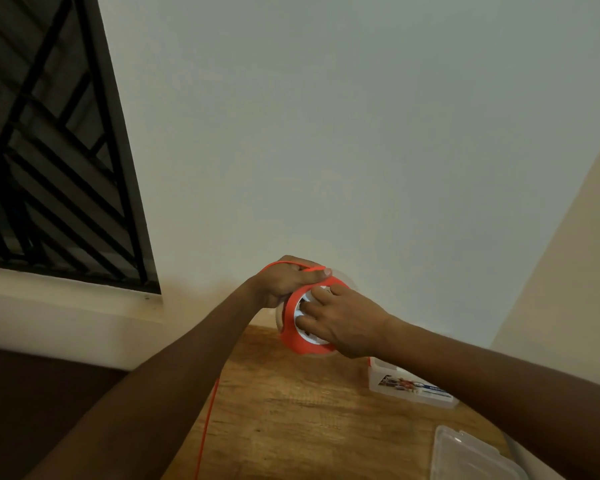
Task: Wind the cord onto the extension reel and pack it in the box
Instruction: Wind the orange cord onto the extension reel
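Observation:
An orange extension reel (pixel 293 336) with a white face and clear flanges is held up above the far end of the wooden table (pixel 291 420). My right hand (pixel 343 320) presses flat on its white face. My left hand (pixel 286 280) grips the reel's top edge and pinches the orange cord (pixel 207 424), which loops over the hand and hangs down past the table's left edge. The clear plastic box (pixel 409 386) with a printed label sits on the table to the right, partly hidden by my right forearm.
A clear plastic lid (pixel 471 455) lies at the table's near right. A white wall rises behind the table. A window with black bars (pixel 49 168) and a white sill is at the left.

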The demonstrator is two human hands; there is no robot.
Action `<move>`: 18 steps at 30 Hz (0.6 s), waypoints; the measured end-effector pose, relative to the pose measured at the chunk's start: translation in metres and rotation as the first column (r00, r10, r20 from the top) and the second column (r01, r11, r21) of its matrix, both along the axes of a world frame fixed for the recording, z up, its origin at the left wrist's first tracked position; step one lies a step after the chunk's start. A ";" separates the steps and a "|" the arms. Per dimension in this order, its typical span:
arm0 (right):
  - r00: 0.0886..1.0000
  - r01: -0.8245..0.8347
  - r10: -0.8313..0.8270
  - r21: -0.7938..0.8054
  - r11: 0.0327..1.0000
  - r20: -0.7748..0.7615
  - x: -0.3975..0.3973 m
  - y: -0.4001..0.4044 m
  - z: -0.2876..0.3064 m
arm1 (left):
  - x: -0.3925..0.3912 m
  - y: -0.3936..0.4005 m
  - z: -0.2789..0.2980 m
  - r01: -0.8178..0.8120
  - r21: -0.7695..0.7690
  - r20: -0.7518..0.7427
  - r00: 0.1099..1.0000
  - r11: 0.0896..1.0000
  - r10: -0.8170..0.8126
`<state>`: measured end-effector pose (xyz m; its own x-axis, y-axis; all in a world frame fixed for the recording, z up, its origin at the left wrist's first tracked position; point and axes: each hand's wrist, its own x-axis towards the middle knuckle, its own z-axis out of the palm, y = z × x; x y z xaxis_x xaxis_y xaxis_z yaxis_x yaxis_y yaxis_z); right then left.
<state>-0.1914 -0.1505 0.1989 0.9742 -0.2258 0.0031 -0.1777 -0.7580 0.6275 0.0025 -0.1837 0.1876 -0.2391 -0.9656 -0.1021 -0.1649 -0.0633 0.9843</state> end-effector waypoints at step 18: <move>0.359 0.317 -0.716 0.643 0.697 0.599 0.003 -0.027 0.006 | -0.012 0.001 -0.011 -0.278 0.019 -0.267 0.924 0.960 0.273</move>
